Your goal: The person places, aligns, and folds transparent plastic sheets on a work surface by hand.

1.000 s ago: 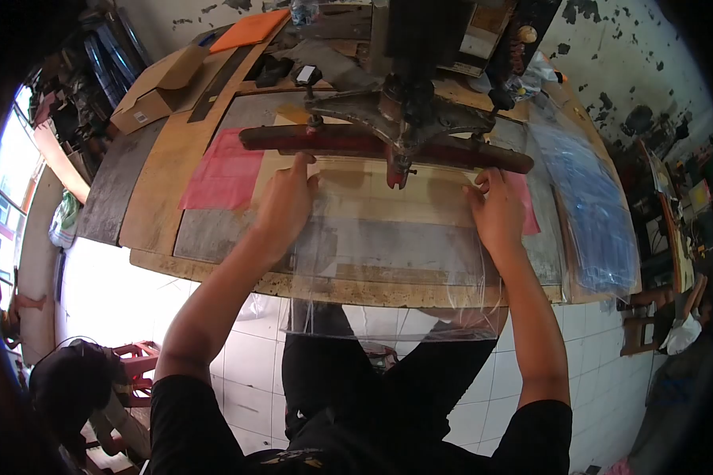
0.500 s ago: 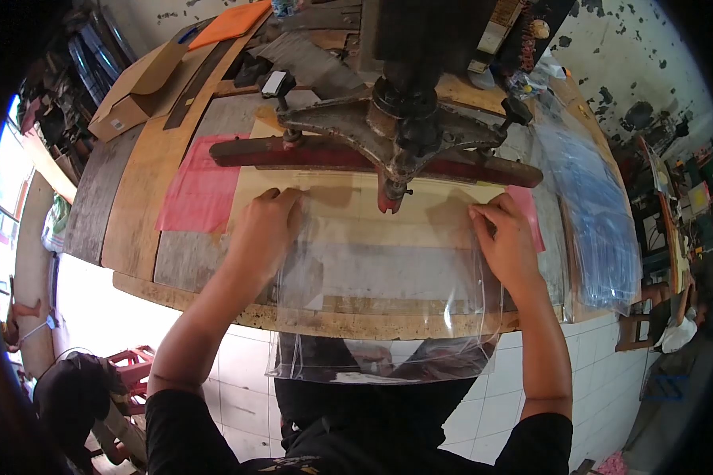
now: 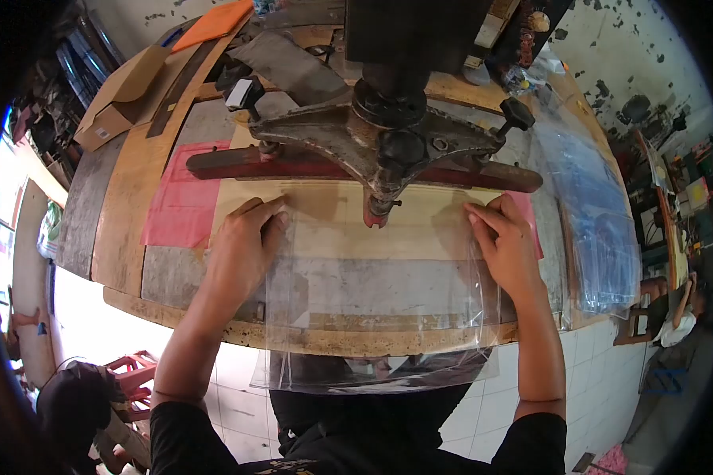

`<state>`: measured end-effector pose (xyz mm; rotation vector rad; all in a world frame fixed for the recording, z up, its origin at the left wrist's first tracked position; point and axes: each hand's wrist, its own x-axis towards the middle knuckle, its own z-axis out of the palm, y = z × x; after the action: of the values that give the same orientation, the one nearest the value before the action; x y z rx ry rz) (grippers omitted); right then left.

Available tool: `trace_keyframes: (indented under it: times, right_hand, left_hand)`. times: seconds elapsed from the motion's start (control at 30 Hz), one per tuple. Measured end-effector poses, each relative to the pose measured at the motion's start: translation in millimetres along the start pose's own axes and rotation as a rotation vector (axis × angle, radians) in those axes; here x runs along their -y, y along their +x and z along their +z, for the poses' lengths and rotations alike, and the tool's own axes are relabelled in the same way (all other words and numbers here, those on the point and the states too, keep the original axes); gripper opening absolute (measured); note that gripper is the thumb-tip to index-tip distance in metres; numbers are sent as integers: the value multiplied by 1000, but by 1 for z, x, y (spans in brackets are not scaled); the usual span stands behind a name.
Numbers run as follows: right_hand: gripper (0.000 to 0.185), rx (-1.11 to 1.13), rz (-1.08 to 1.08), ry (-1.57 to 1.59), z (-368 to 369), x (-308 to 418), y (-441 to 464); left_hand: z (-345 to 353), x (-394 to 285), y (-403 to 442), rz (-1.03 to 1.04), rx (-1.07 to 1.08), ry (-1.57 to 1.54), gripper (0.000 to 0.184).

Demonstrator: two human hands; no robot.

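A clear plastic sheet (image 3: 372, 297) lies over the table in front of the machine's long bar (image 3: 309, 165), its near end hanging past the table edge. My left hand (image 3: 249, 237) pinches its far left corner, and my right hand (image 3: 503, 237) pinches the far right corner. Both hands are on the near side of the bar, apart from it. Beneath the sheet is a pale yellow strip (image 3: 333, 229) across the table, with pink material (image 3: 178, 198) at its left end. The metal bracket (image 3: 404, 142) stands above the bar.
Stacked clear plastic (image 3: 594, 237) lies on the table's right side. A cardboard box (image 3: 123, 99) and an orange sheet (image 3: 214, 24) are at the back left. A person (image 3: 75, 404) is at the lower left; another (image 3: 677, 321) sits at the far right.
Both hands have drawn back from the bar toward my body, bringing the clear sheet with them. More of the sheet hangs past the table edge. The view has moved closer to the machine.
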<state>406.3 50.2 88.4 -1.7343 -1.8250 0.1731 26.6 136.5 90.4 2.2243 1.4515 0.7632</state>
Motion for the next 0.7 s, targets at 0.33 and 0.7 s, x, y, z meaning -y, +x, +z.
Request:
trace_keyframes:
  times: [0.33, 0.7]
  right_hand:
    - [24, 12, 39, -60, 1, 3, 2]
    - [25, 10, 46, -86, 1, 5, 4]
  left_hand:
    - [2, -2, 4, 0, -9, -22, 29]
    - [2, -4, 4, 34, -44, -45, 27]
